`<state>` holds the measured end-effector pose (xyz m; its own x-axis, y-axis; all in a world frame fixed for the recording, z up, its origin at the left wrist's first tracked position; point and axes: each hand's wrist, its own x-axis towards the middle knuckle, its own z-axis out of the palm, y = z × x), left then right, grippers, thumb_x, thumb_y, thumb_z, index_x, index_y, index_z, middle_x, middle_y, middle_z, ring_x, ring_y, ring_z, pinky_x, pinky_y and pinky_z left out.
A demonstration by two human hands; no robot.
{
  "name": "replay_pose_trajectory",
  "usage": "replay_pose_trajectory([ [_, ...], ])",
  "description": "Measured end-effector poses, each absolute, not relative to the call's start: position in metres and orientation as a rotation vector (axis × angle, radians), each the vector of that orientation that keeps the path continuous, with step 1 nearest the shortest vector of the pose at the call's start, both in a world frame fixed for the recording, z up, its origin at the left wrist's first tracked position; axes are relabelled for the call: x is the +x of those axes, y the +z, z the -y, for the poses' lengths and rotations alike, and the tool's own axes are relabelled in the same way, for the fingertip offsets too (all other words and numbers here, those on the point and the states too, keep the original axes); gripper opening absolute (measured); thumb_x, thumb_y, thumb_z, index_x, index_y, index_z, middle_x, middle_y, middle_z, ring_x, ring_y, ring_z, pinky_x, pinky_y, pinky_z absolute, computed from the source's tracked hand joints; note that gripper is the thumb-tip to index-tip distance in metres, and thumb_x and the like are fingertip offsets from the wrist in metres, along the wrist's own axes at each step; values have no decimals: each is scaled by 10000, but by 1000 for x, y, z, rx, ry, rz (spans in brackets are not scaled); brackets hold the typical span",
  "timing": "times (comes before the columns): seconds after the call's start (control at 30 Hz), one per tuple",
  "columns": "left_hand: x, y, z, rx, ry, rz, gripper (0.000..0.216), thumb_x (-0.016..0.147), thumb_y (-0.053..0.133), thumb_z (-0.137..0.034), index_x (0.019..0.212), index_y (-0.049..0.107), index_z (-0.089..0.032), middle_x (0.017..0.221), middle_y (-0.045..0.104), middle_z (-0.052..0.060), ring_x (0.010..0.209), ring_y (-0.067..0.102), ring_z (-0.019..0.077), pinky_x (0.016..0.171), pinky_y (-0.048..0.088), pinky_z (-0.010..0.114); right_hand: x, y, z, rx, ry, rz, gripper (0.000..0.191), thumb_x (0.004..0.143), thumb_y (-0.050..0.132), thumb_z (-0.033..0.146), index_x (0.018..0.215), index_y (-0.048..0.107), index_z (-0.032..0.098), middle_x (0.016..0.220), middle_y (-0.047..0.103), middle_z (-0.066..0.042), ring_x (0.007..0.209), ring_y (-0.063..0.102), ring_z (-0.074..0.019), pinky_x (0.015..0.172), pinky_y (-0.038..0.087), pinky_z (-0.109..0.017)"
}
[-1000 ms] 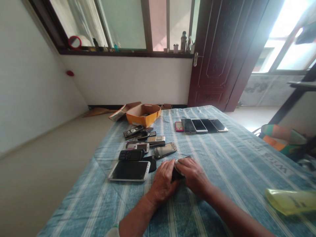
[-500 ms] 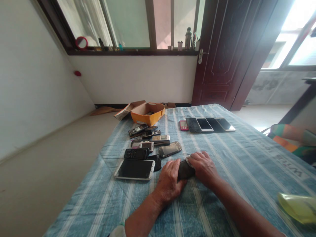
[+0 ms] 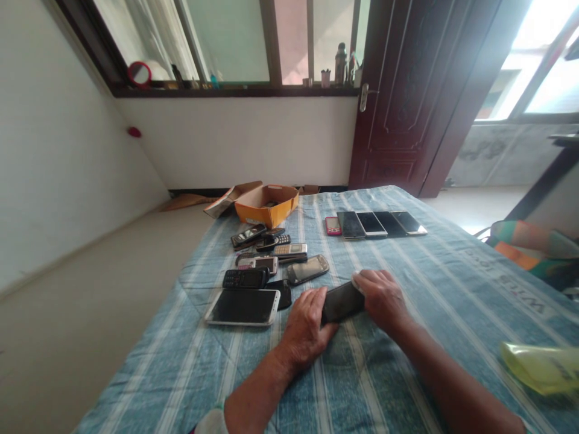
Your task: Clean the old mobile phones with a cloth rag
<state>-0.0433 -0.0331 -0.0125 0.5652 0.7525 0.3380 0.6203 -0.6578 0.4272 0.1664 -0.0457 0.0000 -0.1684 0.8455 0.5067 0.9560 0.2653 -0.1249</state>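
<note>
A dark smartphone (image 3: 342, 302) lies at a slant between my two hands, low over the table. My left hand (image 3: 308, 322) is closed round its left end, thumb along the near edge and fingers at the far side. At its right end is my right hand (image 3: 384, 301), fingers bent over the edge with a bit of whitish cloth (image 3: 357, 281) showing under the fingertips. To the left of my left hand are a white-framed phone (image 3: 244, 307), a black phone (image 3: 284, 294) and a grey phone (image 3: 308, 270), all lying flat.
Several old keypad phones (image 3: 246, 278) are piled before an open orange box (image 3: 257, 214). Farther right, a pink phone (image 3: 333, 226) and several smartphones (image 3: 371, 223) form a row. A yellow translucent object (image 3: 540, 369) lies at the right. A striped blue cloth (image 3: 181, 374) covers the table.
My right hand has slid right along the phone to its right end, with the whitish cloth, uncovering more of the dark face. My left hand keeps its hold. The view has shifted slightly.
</note>
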Motion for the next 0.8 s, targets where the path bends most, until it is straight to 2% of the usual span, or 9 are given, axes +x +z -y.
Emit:
replay_pose_trajectory([
  [0.07, -44, -14, 32, 2547, 742, -1113, 657, 749, 670, -233, 1350, 437, -112, 1280, 575, 176, 1210, 514, 337, 1038, 431, 548, 154, 0, 50, -1424, -248, 2107, 257, 909, 441, 93, 975, 671, 189, 942, 652, -65, 857, 530, -200, 813, 363, -327],
  [0.2, -45, -16, 30, 2550, 775, -1086, 656, 763, 657, -257, 1353, 427, -84, 1274, 575, 196, 1206, 518, 344, 1031, 435, 548, 131, -3, 55, -1181, -167, 2262, 216, 941, 450, 145, 885, 652, 197, 894, 635, -50, 864, 528, -188, 825, 372, -330],
  [0.37, -44, -15, 31, 2532, 769, -1107, 669, 729, 656, -200, 1356, 433, -133, 1278, 578, 166, 1210, 517, 335, 1034, 432, 551, 146, -3, 50, -1450, -256, 2246, 214, 903, 485, 103, 819, 655, 202, 831, 625, -46, 868, 530, -206, 882, 327, -372],
  [0.63, -43, -8, 33, 2521, 756, -1128, 649, 729, 675, -200, 1339, 458, -157, 1268, 587, 146, 1196, 526, 325, 1034, 429, 549, 176, 1, 43, -1774, -283, 2086, 267, 860, 473, 52, 891, 690, 204, 864, 648, -60, 839, 544, -209, 811, 341, -352],
  [0.8, -44, -11, 31, 2524, 774, -1090, 642, 754, 664, -252, 1347, 446, -142, 1272, 580, 162, 1201, 523, 333, 1027, 434, 547, 146, -1, 52, -1316, -206, 2163, 227, 940, 444, 140, 975, 662, 189, 940, 634, -66, 893, 535, -199, 798, 385, -323],
])
